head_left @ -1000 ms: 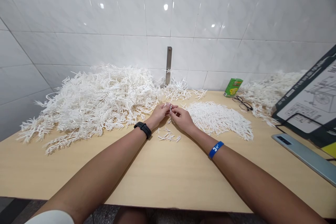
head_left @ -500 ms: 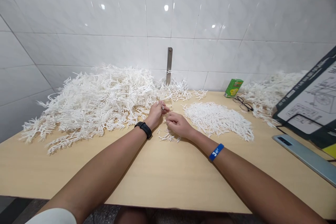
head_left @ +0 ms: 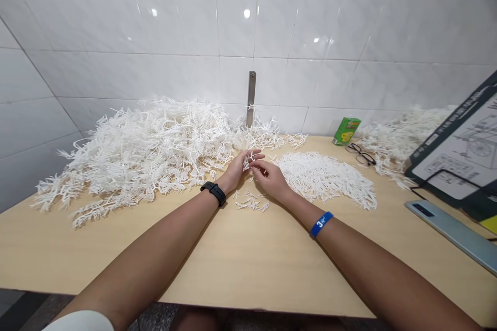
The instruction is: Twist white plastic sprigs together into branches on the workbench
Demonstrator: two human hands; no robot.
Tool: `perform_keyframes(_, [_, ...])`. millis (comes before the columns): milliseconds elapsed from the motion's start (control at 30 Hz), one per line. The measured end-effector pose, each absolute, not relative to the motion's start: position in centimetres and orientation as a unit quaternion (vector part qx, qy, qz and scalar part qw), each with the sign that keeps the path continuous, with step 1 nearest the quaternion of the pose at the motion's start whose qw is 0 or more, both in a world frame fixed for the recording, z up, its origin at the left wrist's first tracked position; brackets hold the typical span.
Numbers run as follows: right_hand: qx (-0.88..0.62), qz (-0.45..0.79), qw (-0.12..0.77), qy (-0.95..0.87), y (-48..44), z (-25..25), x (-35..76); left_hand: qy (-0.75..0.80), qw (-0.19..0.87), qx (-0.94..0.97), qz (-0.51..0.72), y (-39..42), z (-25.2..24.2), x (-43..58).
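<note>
My left hand [head_left: 237, 169] holds a small white branched plastic piece [head_left: 248, 159] against its palm, fingers stretched partly outward. Close beside it, my right hand [head_left: 271, 180] pinches at that piece with thumb and forefinger. Below the hands lies a small scatter of short white bits [head_left: 252, 201] on the table. To the left rises a big tangled heap of white branched pieces [head_left: 155, 139]. A flatter pile of short white sticks [head_left: 326, 176] lies right of my right hand.
An upright metal strip [head_left: 251, 98] stands by the tiled wall. At the right are a green box [head_left: 346, 131], glasses [head_left: 361, 155], another white tangled heap [head_left: 404, 129], a large printed carton [head_left: 462, 150] and a phone [head_left: 450, 232]. The wooden table [head_left: 233, 264] ends near my body.
My left fingers have opened out, showing the branched piece. My right hand has gone from a closed curl to a pinch at the piece and shifted slightly right.
</note>
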State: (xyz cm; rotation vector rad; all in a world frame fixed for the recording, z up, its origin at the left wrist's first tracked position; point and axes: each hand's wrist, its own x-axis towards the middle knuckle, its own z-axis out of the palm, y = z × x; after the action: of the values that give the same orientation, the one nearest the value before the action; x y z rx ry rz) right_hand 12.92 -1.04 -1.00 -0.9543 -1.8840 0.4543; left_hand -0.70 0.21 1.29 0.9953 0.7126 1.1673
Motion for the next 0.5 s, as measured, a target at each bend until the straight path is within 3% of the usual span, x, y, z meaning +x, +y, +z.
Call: perform_keyframes(500, [-0.430,0.249,0.447,-0.744,-0.34,-1.38,12.54,0.285,0.684,0.469,0.481,0.86,0.62,-0.39])
